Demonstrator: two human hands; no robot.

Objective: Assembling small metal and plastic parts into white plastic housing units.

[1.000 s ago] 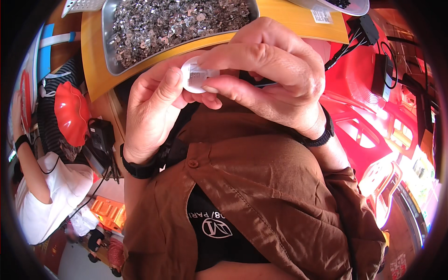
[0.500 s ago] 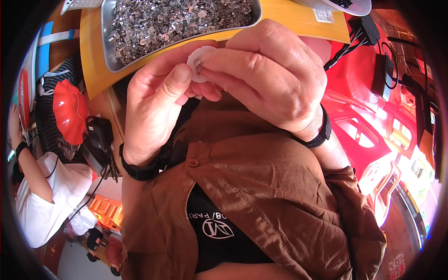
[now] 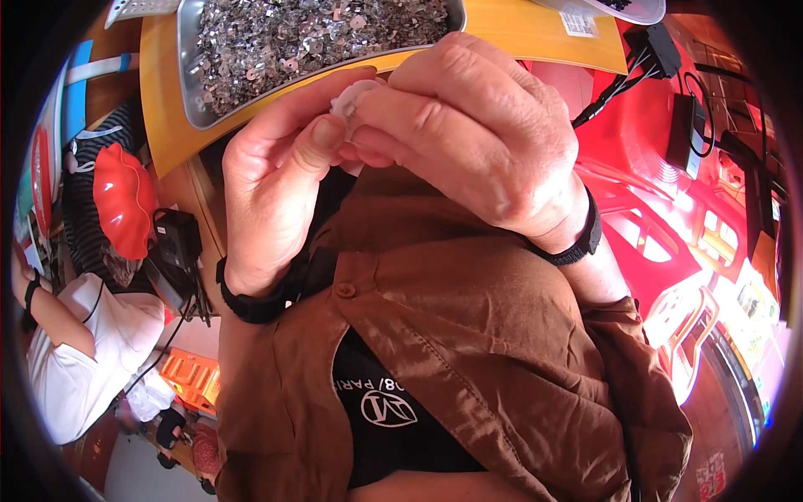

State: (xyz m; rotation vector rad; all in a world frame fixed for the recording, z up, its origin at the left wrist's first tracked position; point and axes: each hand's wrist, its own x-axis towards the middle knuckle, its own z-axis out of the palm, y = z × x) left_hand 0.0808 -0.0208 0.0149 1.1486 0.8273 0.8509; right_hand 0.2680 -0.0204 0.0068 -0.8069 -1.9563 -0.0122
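Observation:
Between my two hands, just in front of the metal tray, is a small white round plastic piece (image 3: 351,97). My left hand (image 3: 280,171) pinches its edge between thumb and fingers. The fingers of my right hand (image 3: 485,138) are closed together against its face; whatever they may hold there is too small to make out. Beyond my hands the rectangular metal tray (image 3: 186,79) is full of small shiny metal parts (image 3: 309,46), some of them flat with a hole.
The tray stands on a yellow board (image 3: 159,109). A pale bowl (image 3: 644,12) with dark bits sits at the far right. On the left are a red wavy-edged dish (image 3: 124,201), a black power adapter (image 3: 177,238) and a person in white (image 3: 100,335). A red chair (image 3: 636,226) stands right.
My right hand has turned slightly and shifted a little left, its fingers covering more of the white piece. At the left, the other person's arm has moved lower.

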